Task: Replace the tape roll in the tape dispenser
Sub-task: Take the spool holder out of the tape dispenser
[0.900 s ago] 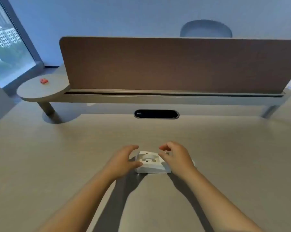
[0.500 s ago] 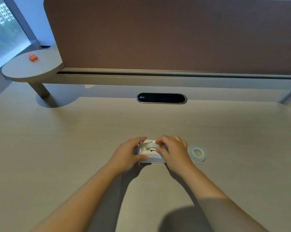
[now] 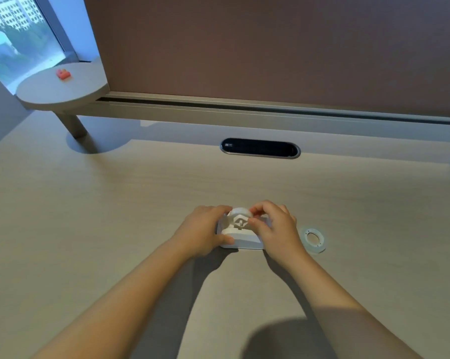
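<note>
A white tape dispenser [image 3: 240, 239] rests on the desk in front of me. My left hand [image 3: 205, 233] grips its left side, thumb on the front edge. My right hand [image 3: 275, 228] pinches the white roll with its hub [image 3: 238, 218], which sits raised at the top of the dispenser. The dispenser's right end is hidden behind my right hand. A separate translucent tape roll [image 3: 314, 240] lies flat on the desk just right of my right hand, touching nothing.
A brown divider panel [image 3: 270, 47] on a grey rail closes off the far side of the desk. A dark oval cable slot [image 3: 260, 148] lies ahead of the dispenser. A round side shelf [image 3: 63, 90] at far left carries a small red object [image 3: 63, 73].
My view has tilted down and moved closer. My hands closed onto the dispenser, and the right hand's fingers now pinch the roll, which stands higher than before. The spare roll came into view.
</note>
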A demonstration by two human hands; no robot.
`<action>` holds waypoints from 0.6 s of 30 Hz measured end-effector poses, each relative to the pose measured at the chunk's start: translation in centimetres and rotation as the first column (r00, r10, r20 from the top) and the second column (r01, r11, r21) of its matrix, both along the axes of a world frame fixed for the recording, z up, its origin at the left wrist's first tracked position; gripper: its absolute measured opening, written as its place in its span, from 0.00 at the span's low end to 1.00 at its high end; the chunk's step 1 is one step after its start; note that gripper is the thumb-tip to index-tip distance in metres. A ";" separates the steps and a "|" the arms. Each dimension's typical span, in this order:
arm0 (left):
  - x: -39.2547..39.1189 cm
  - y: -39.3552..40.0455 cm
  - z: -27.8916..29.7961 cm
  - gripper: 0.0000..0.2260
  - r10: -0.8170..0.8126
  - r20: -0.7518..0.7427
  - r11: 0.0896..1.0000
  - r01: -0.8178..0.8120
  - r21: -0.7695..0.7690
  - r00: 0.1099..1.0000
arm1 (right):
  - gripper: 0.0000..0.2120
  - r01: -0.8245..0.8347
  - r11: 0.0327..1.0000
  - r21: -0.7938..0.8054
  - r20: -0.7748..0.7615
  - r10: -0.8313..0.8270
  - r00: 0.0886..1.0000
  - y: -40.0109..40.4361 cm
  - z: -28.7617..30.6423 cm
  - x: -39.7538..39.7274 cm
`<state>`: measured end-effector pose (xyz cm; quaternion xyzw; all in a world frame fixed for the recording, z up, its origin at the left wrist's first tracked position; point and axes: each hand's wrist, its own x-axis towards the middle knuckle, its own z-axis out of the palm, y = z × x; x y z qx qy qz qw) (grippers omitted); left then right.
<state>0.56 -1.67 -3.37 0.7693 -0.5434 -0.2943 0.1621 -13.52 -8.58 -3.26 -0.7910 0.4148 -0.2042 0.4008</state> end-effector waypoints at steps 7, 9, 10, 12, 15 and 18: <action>-1.8 1.0 4.2 0.08 0.159 -0.564 0.957 -0.267 -0.113 0.810 | 0.04 -0.113 0.989 0.093 0.198 0.093 0.976 0.1 3.1 -1.7; -2.7 1.6 4.0 0.06 0.177 -0.652 0.941 -0.320 -0.107 0.737 | 0.04 -0.137 0.985 0.102 0.244 0.109 0.964 0.8 3.1 -2.1; -3.1 2.0 3.6 0.06 0.189 -0.674 0.933 -0.344 -0.103 0.714 | 0.06 -0.132 0.988 0.078 0.256 0.108 0.961 1.3 2.9 -2.4; -4.1 2.7 2.6 0.07 0.210 -0.712 0.911 -0.398 -0.107 0.671 | 0.09 -0.075 0.995 -0.071 0.250 0.090 0.964 2.3 2.2 -3.0; -5.4 4.2 1.1 0.08 0.209 -0.749 0.883 -0.450 -0.132 0.629 | 0.11 -0.033 0.941 -0.338 0.232 0.117 0.966 4.4 1.0 -4.3; -6.7 5.9 0.1 0.08 0.157 -0.757 0.881 -0.436 -0.182 0.634 | 0.12 -0.126 0.844 -0.522 0.106 0.210 0.972 6.6 -0.5 -5.5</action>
